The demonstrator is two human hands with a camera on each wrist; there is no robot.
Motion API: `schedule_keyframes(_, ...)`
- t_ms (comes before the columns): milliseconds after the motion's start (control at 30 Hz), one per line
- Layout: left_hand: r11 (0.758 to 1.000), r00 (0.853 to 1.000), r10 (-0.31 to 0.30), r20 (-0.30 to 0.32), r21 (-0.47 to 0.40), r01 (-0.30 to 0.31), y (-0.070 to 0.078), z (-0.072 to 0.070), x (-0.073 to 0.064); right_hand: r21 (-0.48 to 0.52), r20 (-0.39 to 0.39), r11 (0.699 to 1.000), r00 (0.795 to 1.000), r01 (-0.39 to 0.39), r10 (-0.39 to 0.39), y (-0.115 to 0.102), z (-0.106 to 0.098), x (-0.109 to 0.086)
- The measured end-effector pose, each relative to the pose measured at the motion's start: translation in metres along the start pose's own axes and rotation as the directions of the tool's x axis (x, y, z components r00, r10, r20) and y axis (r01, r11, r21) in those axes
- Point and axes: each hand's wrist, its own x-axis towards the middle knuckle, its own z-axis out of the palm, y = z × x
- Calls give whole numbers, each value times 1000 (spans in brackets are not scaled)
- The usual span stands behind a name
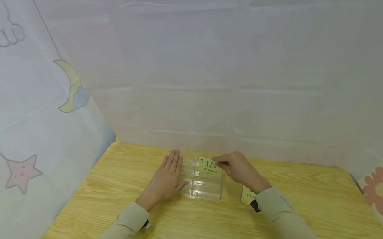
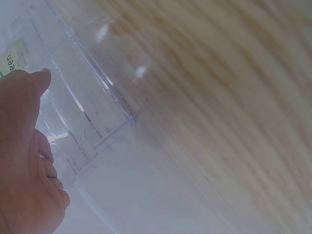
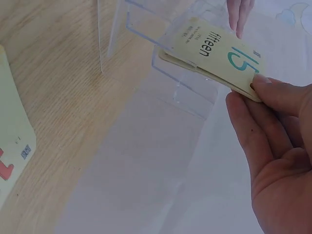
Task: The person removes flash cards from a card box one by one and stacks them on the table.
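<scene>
A clear plastic tiered card holder (image 1: 206, 188) with two side-by-side columns of slots stands on the table. My left hand (image 1: 166, 177) rests against its left side with fingers straight, the thumb (image 2: 43, 80) reaching over its front. At the upper right of the holder, my right hand (image 1: 243, 171) pinches a yellow-green number card (image 3: 219, 48) marked "15 fifteen" by its edge, thumb on top and fingers beneath. Another card edge shows under it in the right wrist view. The card's lower part is in among the clear panels of the right column.
Another number card (image 1: 247, 195), lettered "thir...", lies to the right, partly hidden by my right sleeve. The wood-grain table (image 1: 205, 229) ends at a pale printed backdrop (image 1: 198, 75) behind and at both sides.
</scene>
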Motion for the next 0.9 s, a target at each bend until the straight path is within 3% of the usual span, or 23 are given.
schedule_keyframes(233, 1000, 1000, 3, 4, -7, -3, 0, 1, 0, 119, 0, 991, 998, -69, 70, 3, -1, 0)
schedule_keyframes(467, 1000, 1000, 2, 5, -10, -2, 0, 2, 0, 132, -27, 990, 998, -55, 59, 6, -1, 2)
schedule_keyframes(900, 1000, 1000, 2, -2, -12, -2, 0, 1, 1, 183, -73, 975, 987, -129, 145, 7, -6, 3)
